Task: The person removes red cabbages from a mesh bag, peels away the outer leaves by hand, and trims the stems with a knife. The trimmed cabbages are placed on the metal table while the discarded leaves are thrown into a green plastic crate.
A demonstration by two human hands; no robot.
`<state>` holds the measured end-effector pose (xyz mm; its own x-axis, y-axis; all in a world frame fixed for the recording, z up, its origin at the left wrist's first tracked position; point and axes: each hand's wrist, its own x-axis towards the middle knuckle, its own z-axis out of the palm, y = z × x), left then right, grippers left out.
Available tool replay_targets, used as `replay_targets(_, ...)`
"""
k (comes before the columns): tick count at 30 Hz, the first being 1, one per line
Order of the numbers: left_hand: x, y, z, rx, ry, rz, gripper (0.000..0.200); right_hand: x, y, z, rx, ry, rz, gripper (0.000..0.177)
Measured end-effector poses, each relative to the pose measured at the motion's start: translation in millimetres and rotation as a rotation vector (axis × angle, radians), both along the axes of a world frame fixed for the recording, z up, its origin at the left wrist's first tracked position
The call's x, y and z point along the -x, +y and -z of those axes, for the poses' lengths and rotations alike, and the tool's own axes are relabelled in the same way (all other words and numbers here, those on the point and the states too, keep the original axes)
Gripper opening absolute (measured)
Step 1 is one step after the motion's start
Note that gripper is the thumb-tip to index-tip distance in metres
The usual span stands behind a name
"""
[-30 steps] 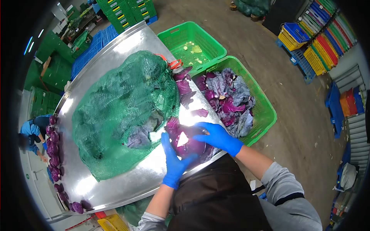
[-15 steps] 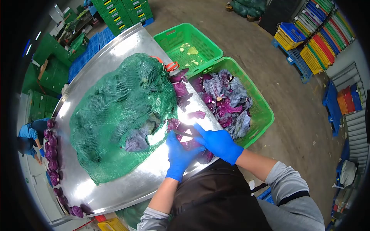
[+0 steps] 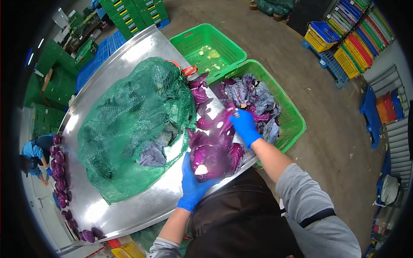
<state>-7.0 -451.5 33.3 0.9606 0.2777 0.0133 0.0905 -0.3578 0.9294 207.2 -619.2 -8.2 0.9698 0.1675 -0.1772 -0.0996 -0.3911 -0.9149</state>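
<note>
A purple cabbage [image 3: 208, 161] lies at the near edge of the metal table [image 3: 142, 202], its pale cut stem showing. My left hand [image 3: 192, 180], in a blue glove, cups its lower left side with fingers spread. My gloved right hand [image 3: 245, 124] is closed on a loose purple leaf [image 3: 223, 124] above the table's right edge; part of a knife may show at its fingers, too small to tell. Left of the cabbage is a green mesh sack [image 3: 129, 129] holding dark cabbages. More purple leaves [image 3: 199, 94] lie along the table's right edge.
Right of the table stands a green crate [image 3: 292, 120] full of leaves, with another green crate [image 3: 232, 47] behind it holding scraps. Purple cabbages [image 3: 58, 172] line the table's far left edge, where a person [image 3: 34, 150] in blue bends. Stacked green crates [image 3: 135, 15] stand behind.
My right hand has moved up and right, away from my left hand, with a leaf. The cabbage between them is now more exposed, and my left hand has shifted slightly down.
</note>
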Motion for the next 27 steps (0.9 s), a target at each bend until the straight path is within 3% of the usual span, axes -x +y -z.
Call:
replay_targets(1,-0.4,-2.1,-9.7,0.092,0.026,-0.055,0.120,-7.2,-10.2,-17.5,0.256,0.095,-0.012,0.047)
replay_targets(2,-2.4,-0.8,-11.5,0.093,0.027,-0.058,0.120,0.8,-9.0,-31.4,0.256,0.096,-0.015,0.047)
replay_targets(4,-7.6,-0.7,-12.8,0.050,0.036,-0.077,0.119,32.0,-0.6,-73.5,0.387,-0.011,-0.194,0.073)
replay_targets(5,-6.9,2.0,-5.0,-0.163,0.068,-0.063,0.119,51.4,3.4,-83.2,0.330,-0.061,-0.329,0.082)
replay_targets(6,-9.2,1.9,-5.7,-0.162,0.068,-0.064,0.119,69.9,8.1,-86.3,0.268,-0.112,-0.461,0.091)
replay_targets(8,-13.0,2.5,-8.2,-0.258,0.064,-0.039,0.119,89.5,17.2,-66.6,0.457,-0.035,-0.602,0.092)
replay_targets(9,-11.3,4.4,-4.6,-0.144,0.061,-0.047,0.119,85.0,15.8,-90.1,0.408,0.132,-0.626,0.078)
replay_targets(10,-10.1,5.4,-3.4,-0.145,0.062,-0.047,0.119,87.0,11.2,-76.0,0.407,0.133,-0.626,0.078)
replay_targets(12,-7.1,8.1,-2.7,-0.159,0.066,-0.043,0.118,91.7,-4.3,-22.7,0.278,-0.303,-0.517,0.052)
replay_targets(13,-8.6,10.8,-1.5,-0.159,0.058,-0.042,0.118,83.3,-9.8,-27.5,0.184,-0.236,-0.451,0.042)
replay_targets(14,-5.8,12.6,0.1,-0.122,0.063,-0.032,0.119,64.9,-21.2,-33.5,0.284,-0.050,-0.456,0.036)
replay_targets(16,-3.1,14.6,0.9,-0.091,0.061,-0.017,0.120,40.1,-34.8,-39.9,0.657,-0.009,-0.407,0.038)
replay_targets(17,-0.5,12.9,1.1,0.040,0.051,-0.016,0.121,37.0,-33.0,-42.9,0.657,-0.013,-0.414,0.038)
replay_targets(19,5.5,6.9,-6.9,0.154,0.053,0.018,0.125,43.5,-21.9,-56.3,0.420,-0.369,-0.218,0.038)
replay_targets(20,4.5,0.8,-10.6,0.110,0.035,0.020,0.122,44.4,-8.6,-54.7,0.419,-0.374,-0.214,0.038)
replay_targets(22,0.3,-8.6,-4.7,0.027,0.046,-0.037,0.119,58.8,17.7,-44.4,-0.139,-0.343,-0.253,0.037)
replay_targets(23,-5.5,-14.6,-5.1,0.025,0.048,-0.034,0.119,56.1,18.1,-42.0,-0.140,-0.342,-0.250,0.037)
replay_targets(25,-22.7,-23.8,-14.3,0.059,0.099,-0.193,0.112,46.5,18.7,-37.6,-0.128,0.749,-0.330,0.037)
replay_targets(27,-25.7,-19.4,-1.9,-0.030,0.109,-0.232,0.108,38.1,19.4,-28.1,-0.167,0.729,-0.389,0.037)
